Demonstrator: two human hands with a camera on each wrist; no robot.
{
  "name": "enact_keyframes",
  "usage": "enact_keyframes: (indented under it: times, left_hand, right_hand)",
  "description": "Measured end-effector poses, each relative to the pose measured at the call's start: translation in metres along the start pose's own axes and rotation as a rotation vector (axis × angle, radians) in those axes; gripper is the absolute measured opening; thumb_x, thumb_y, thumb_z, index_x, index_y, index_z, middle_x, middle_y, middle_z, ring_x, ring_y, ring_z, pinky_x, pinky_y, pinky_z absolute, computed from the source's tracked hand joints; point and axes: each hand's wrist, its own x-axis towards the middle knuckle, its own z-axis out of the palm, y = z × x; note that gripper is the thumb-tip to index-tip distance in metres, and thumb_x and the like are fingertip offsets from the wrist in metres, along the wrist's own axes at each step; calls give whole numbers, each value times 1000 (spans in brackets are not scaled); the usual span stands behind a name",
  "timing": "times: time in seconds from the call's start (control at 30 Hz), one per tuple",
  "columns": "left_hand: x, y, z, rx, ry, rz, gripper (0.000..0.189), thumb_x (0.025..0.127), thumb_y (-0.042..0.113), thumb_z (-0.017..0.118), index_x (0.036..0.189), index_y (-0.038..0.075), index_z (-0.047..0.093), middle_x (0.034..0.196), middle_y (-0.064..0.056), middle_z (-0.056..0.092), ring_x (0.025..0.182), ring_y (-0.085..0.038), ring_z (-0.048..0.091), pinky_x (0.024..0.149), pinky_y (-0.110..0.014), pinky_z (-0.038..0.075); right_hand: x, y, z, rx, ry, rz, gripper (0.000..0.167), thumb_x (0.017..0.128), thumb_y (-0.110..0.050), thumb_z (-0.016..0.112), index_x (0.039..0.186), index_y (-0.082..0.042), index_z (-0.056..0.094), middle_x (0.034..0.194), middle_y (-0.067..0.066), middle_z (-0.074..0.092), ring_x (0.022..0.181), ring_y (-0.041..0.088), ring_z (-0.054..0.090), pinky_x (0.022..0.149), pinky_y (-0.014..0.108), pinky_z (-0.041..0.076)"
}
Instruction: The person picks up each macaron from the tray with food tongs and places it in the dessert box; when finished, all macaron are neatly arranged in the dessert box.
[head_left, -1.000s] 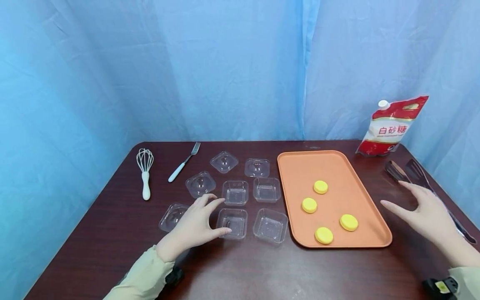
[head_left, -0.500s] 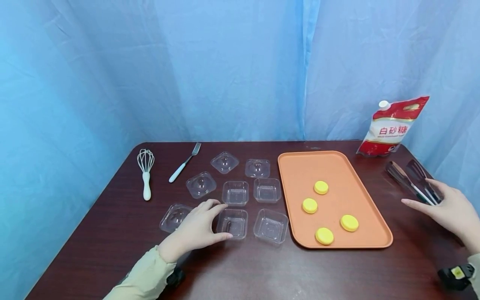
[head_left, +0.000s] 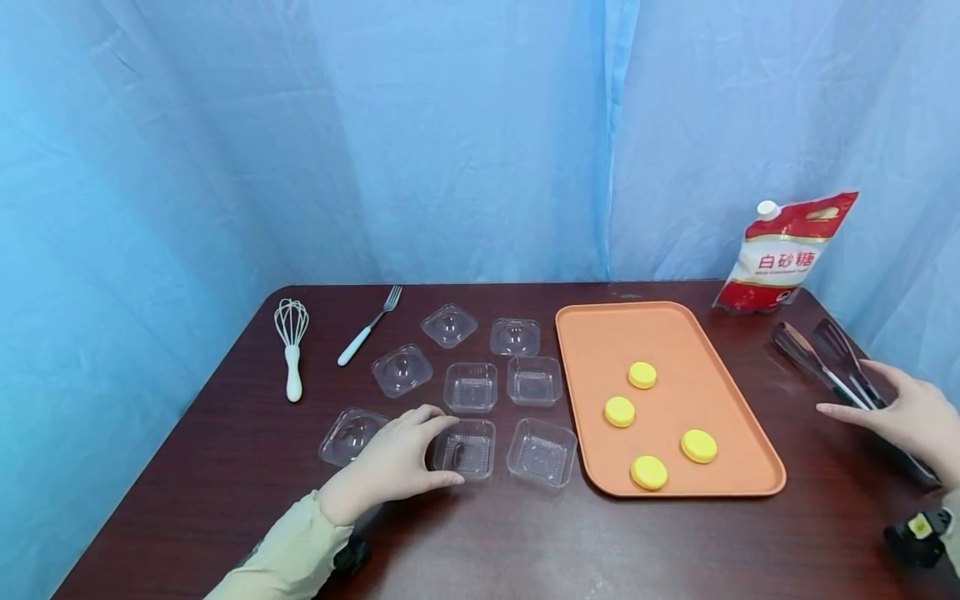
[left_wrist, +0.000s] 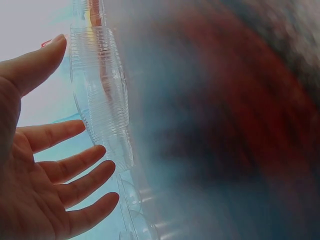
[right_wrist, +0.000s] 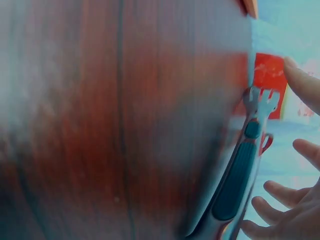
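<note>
My left hand [head_left: 401,457] hovers at the left side of a clear square plastic container [head_left: 474,450], its thumb and fingers spread around the near-left edge. In the left wrist view the fingers [left_wrist: 77,157] are relaxed and hold nothing; whether any fingertip touches the containers [left_wrist: 102,80] I cannot tell. At the right edge of the table, my right hand [head_left: 918,417] is spread over a pair of tongs [head_left: 801,350] with dark heads. The right wrist view shows the tongs' teal-black handle [right_wrist: 235,180] lying beside loosely bent fingers [right_wrist: 282,195], without a grip on it.
An orange tray [head_left: 723,400] carries several yellow round cakes [head_left: 697,446]. More clear containers [head_left: 542,450] and domed lids [head_left: 401,369] lie left of it. A whisk [head_left: 292,350], a fork [head_left: 367,327] and a red-white sugar pouch [head_left: 780,254] stand or lie farther back.
My right hand has moved right and down to the tongs from beside the tray. The left hand has shifted slightly, still near the same container. The table items stay in place.
</note>
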Motion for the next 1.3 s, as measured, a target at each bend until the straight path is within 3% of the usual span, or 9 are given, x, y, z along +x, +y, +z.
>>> enact_keyframes:
  times: [0.23, 0.43, 0.57, 0.87, 1.3]
  left_hand:
    - [0, 0, 0, -8, -21, 0, 69, 68, 45, 81, 122, 8, 62, 111, -4, 59, 102, -23, 59, 87, -41, 49]
    - [0, -2, 0, -10, -22, 3, 69, 69, 45, 80, 123, 7, 62, 110, -4, 59, 101, -23, 59, 87, -40, 49]
    - [0, -2, 1, -10, -23, 4, 69, 69, 45, 81, 123, 7, 61, 110, -3, 59, 101, -22, 59, 87, -39, 49]
    - [2, 0, -1, -20, -10, 23, 68, 68, 44, 81, 122, 6, 62, 113, -4, 60, 106, -23, 59, 90, -38, 49]
    - [4, -3, 0, -31, -59, 13, 70, 71, 43, 79, 124, 1, 60, 116, -7, 61, 107, -24, 58, 92, -39, 48]
  right_hand:
    - [6, 13, 3, 6, -48, 46, 102, 85, -46, 66, 142, 17, 8, 130, 49, 23, 109, 59, 30, 88, 70, 34]
    - [16, 27, 10, 8, -53, 13, 92, 88, -38, 64, 141, 17, 13, 127, 50, 26, 110, 60, 32, 88, 68, 32]
    - [18, 24, 9, -29, -42, 7, 84, 88, -29, 66, 141, 15, 18, 122, 50, 30, 106, 59, 35, 87, 67, 33]
    - [18, 12, 13, -83, -11, 22, 70, 86, -8, 61, 142, 10, 23, 128, 48, 28, 108, 60, 34, 88, 67, 33]
    - [18, 14, 13, -48, 2, 15, 65, 86, -5, 56, 139, 13, 25, 120, 50, 33, 100, 60, 40, 77, 63, 40]
